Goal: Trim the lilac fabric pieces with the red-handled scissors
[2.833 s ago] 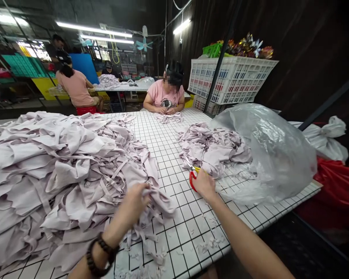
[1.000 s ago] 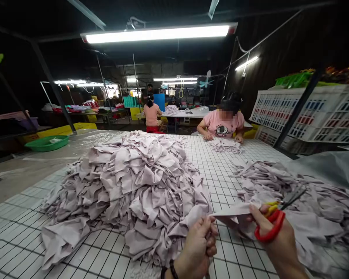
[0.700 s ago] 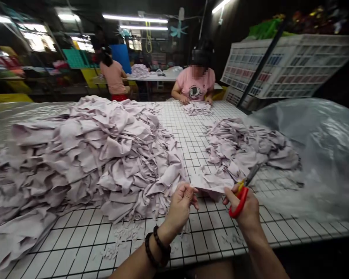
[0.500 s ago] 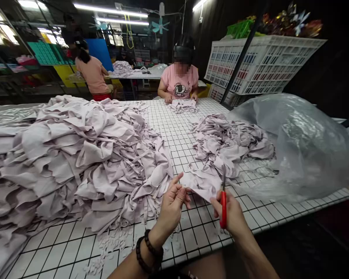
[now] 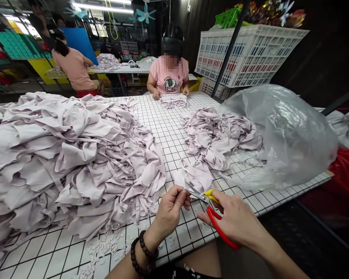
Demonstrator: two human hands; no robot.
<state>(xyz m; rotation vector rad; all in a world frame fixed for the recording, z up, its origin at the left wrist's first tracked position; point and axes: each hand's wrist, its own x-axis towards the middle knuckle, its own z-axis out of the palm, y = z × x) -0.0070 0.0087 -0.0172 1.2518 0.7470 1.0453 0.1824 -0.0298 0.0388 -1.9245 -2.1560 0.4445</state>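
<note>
My left hand [image 5: 169, 207] is closed in a pinch on the near edge of a pale lilac fabric piece [image 5: 200, 174], which lies spread on the table beyond it. In my right hand [image 5: 237, 219] is a pair of scissors [image 5: 219, 228] with one red and one yellow handle. Their blades point left and reach the fabric edge right beside my left fingertips. The handles are spread apart. Exactly what lies between the blades is too small to tell.
A large heap of lilac fabric pieces [image 5: 84, 155] covers the left of the gridded table [image 5: 151, 112]. A smaller heap [image 5: 221, 130] and a clear plastic bag [image 5: 296, 135] lie right. Small scraps [image 5: 107, 244] litter the near edge. A co-worker [image 5: 170, 75] sits opposite, handling fabric.
The scissors have swung from pointing up, in my right hand, to pointing left at my left fingertips. My right hand has let go of the fabric. The view has shifted slightly right.
</note>
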